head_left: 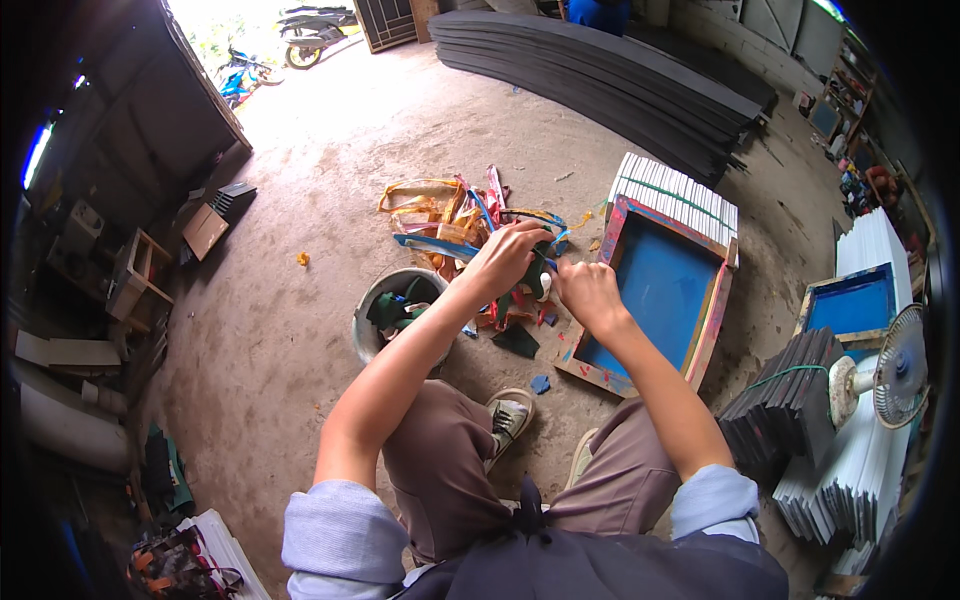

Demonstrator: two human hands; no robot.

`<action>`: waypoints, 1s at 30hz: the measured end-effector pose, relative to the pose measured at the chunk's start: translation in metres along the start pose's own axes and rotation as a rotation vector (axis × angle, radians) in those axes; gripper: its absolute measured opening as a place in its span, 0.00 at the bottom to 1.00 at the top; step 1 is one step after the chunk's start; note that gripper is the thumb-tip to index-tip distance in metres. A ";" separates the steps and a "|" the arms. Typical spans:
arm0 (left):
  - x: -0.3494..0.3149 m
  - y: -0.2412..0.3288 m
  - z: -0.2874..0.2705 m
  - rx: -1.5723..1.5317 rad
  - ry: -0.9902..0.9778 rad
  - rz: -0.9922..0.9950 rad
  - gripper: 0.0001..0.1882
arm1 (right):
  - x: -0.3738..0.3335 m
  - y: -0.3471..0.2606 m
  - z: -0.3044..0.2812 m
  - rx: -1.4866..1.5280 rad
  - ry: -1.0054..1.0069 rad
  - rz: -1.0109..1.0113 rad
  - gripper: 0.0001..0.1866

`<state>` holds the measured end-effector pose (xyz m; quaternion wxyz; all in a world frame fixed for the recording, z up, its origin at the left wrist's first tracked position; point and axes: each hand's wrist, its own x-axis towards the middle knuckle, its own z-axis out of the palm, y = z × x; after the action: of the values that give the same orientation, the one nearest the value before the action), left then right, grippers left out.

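Observation:
My left hand (508, 262) is closed on a dark green scrap (537, 278) above a loose pile of coloured scraps. Close beside it, my right hand (590, 293) is also closed, its fingertips almost meeting the left ones at the scrap. What the right fingers pinch is too small to make out. Below the hands, the scrap pile (440, 215) holds orange, red, blue and yellow strips. A grey bucket (364, 330) with dark green pieces inside stands left of my left forearm.
Right of my right hand, a wooden frame with a blue screen (655, 290) leans by a bundle of white boards (675, 195). Long dark sheets (590, 85) lie stacked at the back. A fan (895, 370) and dark board stacks (785, 390) stand at right. My shoe (510, 420) is near the bucket.

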<state>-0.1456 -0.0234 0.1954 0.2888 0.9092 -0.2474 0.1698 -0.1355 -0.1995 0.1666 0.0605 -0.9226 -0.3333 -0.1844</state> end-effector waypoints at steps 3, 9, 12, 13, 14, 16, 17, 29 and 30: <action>0.002 0.012 0.008 0.130 -0.058 0.079 0.21 | 0.004 0.002 0.002 0.067 -0.048 0.050 0.13; 0.000 0.011 0.007 0.142 -0.050 -0.056 0.18 | 0.002 -0.002 0.007 0.202 -0.134 0.101 0.16; -0.003 -0.004 0.004 0.132 -0.020 -0.116 0.18 | 0.004 -0.009 0.003 0.235 -0.203 0.124 0.15; -0.002 0.002 0.009 0.105 -0.002 -0.069 0.18 | 0.001 -0.006 0.007 0.223 -0.189 0.123 0.15; -0.001 0.008 0.013 0.099 -0.019 -0.054 0.18 | -0.002 -0.002 0.014 0.212 -0.175 0.122 0.14; 0.002 0.017 0.021 0.085 -0.052 -0.025 0.19 | -0.005 0.005 0.023 0.171 -0.207 0.132 0.14; 0.005 0.020 0.026 0.089 -0.078 0.044 0.19 | -0.005 0.009 0.026 0.142 -0.255 0.142 0.14; 0.007 0.019 0.020 -0.029 -0.037 -0.081 0.20 | -0.019 0.013 0.023 0.078 -0.312 0.126 0.08; 0.009 0.026 0.022 -0.058 -0.059 -0.064 0.20 | -0.019 0.015 0.025 0.120 -0.291 0.130 0.08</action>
<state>-0.1489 -0.0584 0.1935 0.3127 0.9125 -0.2313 0.1265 -0.1321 -0.2167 0.1365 0.0783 -0.9539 -0.2888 -0.0246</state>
